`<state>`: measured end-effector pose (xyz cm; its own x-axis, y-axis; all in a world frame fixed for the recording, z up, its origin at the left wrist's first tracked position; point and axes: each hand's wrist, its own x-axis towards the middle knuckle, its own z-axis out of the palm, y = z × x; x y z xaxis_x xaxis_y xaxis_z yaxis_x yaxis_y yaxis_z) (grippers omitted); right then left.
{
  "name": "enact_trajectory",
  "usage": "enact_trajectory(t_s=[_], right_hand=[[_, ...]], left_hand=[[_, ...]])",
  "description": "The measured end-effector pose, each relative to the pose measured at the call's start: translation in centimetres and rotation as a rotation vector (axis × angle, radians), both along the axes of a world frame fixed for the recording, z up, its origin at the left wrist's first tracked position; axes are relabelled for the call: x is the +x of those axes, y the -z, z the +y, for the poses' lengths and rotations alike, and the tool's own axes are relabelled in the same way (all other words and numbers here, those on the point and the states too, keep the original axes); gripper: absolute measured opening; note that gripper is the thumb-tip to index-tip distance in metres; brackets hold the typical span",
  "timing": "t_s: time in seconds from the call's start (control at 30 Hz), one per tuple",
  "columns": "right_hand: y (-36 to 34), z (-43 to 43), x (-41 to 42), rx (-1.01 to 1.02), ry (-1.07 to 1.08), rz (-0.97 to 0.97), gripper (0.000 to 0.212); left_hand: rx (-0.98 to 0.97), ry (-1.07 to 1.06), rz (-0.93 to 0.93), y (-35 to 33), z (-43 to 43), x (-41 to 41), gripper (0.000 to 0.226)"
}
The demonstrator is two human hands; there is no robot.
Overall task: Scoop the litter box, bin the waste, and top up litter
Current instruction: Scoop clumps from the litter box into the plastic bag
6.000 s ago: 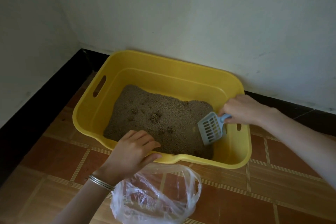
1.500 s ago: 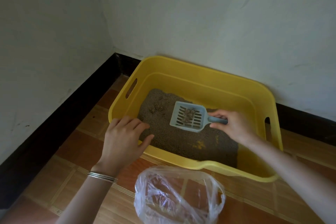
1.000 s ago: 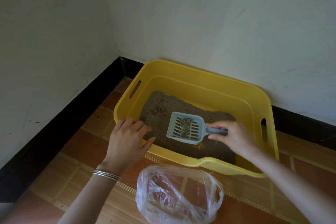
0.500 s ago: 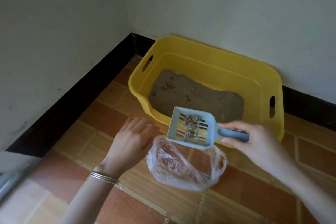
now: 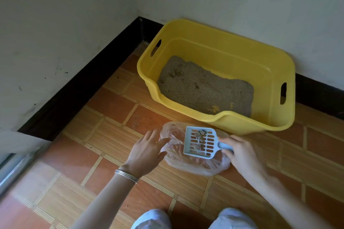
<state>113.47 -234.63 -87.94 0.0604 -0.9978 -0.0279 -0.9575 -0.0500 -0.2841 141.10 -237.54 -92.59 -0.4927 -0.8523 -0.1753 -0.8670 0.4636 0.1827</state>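
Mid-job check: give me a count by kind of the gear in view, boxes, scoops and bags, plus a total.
litter box: 1, yellow, against the wall
scoop: 1, pale blue, gripped by the right hand over the bag, with clumps on it
plastic bag: 1, clear, on the floor
Total: 3

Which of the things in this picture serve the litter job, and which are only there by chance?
For the job:
- the scoop, with clumps on it, held by the right hand
- the plastic bag below it, the left hand at its edge
- the litter box
- the litter

Only there:
- the bangles on the left wrist
- the black skirting board
- the floor tiles
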Motion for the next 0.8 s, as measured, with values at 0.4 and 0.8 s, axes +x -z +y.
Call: enact_trajectory(t_s=[0.4,0.8], right_hand=[[1.6,-0.1,-1.8,-0.41,-0.273,0.26,0.045],[1.8,-0.1,-3.4,-0.542,-0.405,0.296,0.034]], left_hand=[[0.039,-0.049,0.035,0.9,-1.1,-0.7,0.048],[0.015,-0.042,0.047,0.7,-1.0,-0.3,0.048]])
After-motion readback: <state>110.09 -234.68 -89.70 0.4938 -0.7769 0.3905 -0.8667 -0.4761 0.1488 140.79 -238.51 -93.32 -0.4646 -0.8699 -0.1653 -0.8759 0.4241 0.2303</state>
